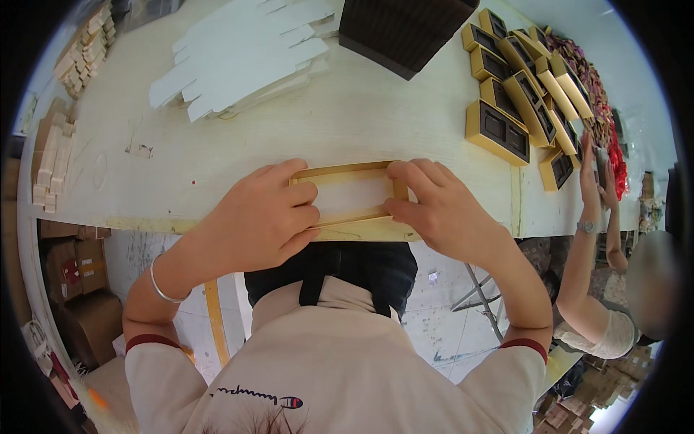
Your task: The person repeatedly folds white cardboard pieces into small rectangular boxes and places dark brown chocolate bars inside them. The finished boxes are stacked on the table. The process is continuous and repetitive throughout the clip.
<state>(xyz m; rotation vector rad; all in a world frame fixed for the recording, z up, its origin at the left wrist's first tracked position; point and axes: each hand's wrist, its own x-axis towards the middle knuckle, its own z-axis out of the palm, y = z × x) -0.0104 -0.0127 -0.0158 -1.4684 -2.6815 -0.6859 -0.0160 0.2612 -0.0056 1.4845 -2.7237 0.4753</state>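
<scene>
A shallow gold cardboard box [348,173] with a pale inside lies at the near edge of the table, in front of my body. My left hand [254,213] grips its left end, fingers bent over the rim. At the opposite end, my right hand [447,206] pinches the short wall between thumb and fingers. Nothing shows inside the box. Parts of both ends are hidden under my fingers.
A stack of flat white card blanks [246,54] lies at the far left, beside a dark brown block-shaped thing [405,32]. Gold boxes with black inserts [499,134] are piled at right. Another person's hands [589,173] are beyond them. Small pale boxes [50,163] line the left edge.
</scene>
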